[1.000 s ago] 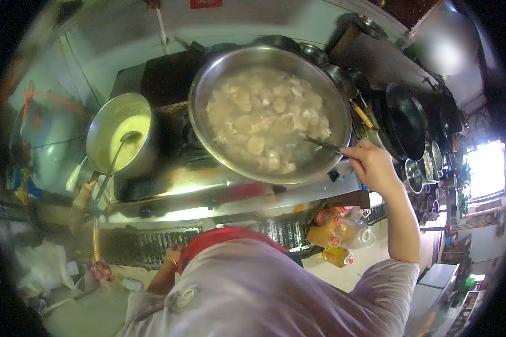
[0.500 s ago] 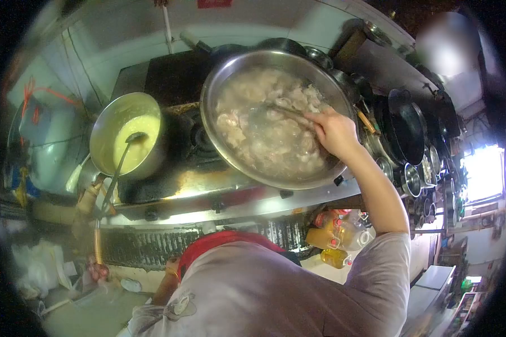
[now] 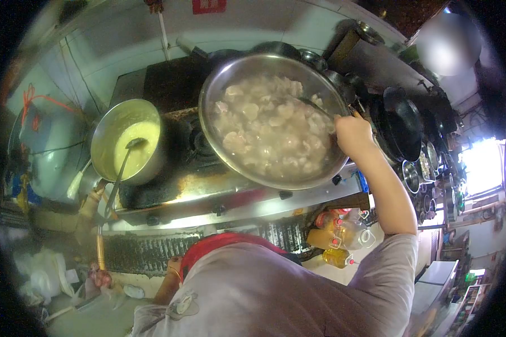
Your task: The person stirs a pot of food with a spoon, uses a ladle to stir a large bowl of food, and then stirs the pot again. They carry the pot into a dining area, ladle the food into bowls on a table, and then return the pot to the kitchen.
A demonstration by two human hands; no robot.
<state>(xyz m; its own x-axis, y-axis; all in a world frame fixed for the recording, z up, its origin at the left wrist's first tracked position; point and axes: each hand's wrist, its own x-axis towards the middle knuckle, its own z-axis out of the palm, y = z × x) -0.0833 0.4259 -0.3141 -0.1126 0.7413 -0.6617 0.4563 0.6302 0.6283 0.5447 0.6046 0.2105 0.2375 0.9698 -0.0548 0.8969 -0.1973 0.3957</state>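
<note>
My right hand [image 3: 354, 133] is closed round the handle of a long metal cooking utensil [image 3: 316, 106], at the right rim of a wide metal pan [image 3: 208, 132]. The utensil's far end dips into cloudy liquid, so its shape is hidden. Pale meat pieces [image 3: 272, 121] fill the pan, with steam over them. At my waist, beside the red cloth [image 3: 194, 253], a small part of my left hand [image 3: 175, 263] shows; its fingers are mostly hidden.
Left on the stove [image 3: 194, 182] stands a deep pot [image 3: 104, 140] of pale yellow liquid with a ladle [image 3: 115, 185] leaning in it. Dark pans [image 3: 402, 126] crowd the right side. Oil bottles [image 3: 337, 257] stand low beside me.
My right hand has moved right and slightly down to the pan's rim, taking the utensil with it. The meat and liquid have shifted in the pan.
</note>
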